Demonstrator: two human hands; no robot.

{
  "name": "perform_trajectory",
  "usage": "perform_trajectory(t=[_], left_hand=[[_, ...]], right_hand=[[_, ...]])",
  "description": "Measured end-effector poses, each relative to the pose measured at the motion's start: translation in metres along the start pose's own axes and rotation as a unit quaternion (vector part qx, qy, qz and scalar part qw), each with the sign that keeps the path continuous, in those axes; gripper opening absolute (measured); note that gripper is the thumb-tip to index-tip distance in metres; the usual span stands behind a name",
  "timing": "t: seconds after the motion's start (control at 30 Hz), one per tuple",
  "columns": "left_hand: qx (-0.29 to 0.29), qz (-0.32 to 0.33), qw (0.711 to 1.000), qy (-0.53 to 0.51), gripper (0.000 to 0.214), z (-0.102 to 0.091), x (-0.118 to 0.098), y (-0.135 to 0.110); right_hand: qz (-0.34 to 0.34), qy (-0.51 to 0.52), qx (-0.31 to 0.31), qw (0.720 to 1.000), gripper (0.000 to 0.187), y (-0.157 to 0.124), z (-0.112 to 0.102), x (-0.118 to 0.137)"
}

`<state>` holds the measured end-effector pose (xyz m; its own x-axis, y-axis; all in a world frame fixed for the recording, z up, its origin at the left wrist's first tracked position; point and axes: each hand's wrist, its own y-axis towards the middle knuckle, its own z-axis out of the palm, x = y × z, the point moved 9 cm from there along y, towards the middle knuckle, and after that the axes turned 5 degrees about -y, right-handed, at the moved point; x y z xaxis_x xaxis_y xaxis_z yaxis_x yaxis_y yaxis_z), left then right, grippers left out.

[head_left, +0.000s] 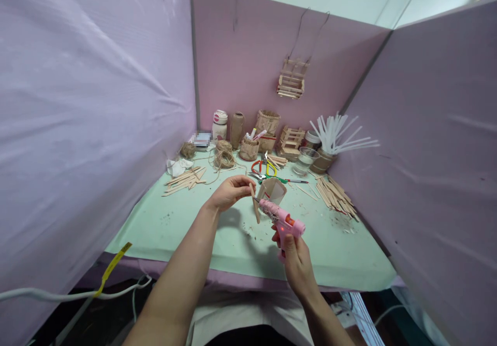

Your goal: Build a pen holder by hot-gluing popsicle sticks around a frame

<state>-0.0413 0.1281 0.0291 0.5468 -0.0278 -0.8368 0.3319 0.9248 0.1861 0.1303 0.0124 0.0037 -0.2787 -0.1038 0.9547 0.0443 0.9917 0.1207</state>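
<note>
My left hand (234,191) pinches a flat wooden craft stick (255,208) near its upper end, holding it tilted above the table. In my right hand (295,258) is a pink hot glue gun (280,216), its handle wrapped by my fingers and a small orange light glowing on its body. The gun's nozzle points left and is at the stick; whether it touches cannot be made out. Just behind the nozzle stands a small open box-like piece (273,190) made of light wood or card, partly hidden by the gun.
Loose craft sticks (337,197) lie at the right and more sticks (184,181) at the left. Behind are pliers (267,167), twine (224,155), a stick-covered pen holder (249,149), a clear cup (305,162) and white glue sticks (332,133). A wooden crate (291,86) hangs on the back wall.
</note>
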Motion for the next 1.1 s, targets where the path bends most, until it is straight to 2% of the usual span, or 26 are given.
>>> perform_trajectory(t=[0.3,0.83,1.0,1.1], left_hand=[[0.001,0.000,1.000,-0.002,0.026,-0.0004,-0.0003,-0.0002],[-0.003,0.003,1.000,-0.001,0.026,-0.0023,-0.0001,0.0001],[-0.006,0.004,1.000,0.003,0.027,-0.0034,-0.0004,0.0003],[-0.010,0.007,1.000,0.002,0.027,-0.0033,-0.0013,0.0002]], right_hand=[[0.005,-0.002,-0.012,1.000,0.064,-0.0007,-0.0030,-0.0022],[0.012,-0.004,0.004,1.000,0.068,-0.0015,-0.0017,-0.0036],[0.012,0.017,0.012,1.000,0.073,-0.0023,-0.0023,-0.0013],[0.009,0.049,0.023,0.998,0.066,-0.0021,-0.0019,-0.0036]])
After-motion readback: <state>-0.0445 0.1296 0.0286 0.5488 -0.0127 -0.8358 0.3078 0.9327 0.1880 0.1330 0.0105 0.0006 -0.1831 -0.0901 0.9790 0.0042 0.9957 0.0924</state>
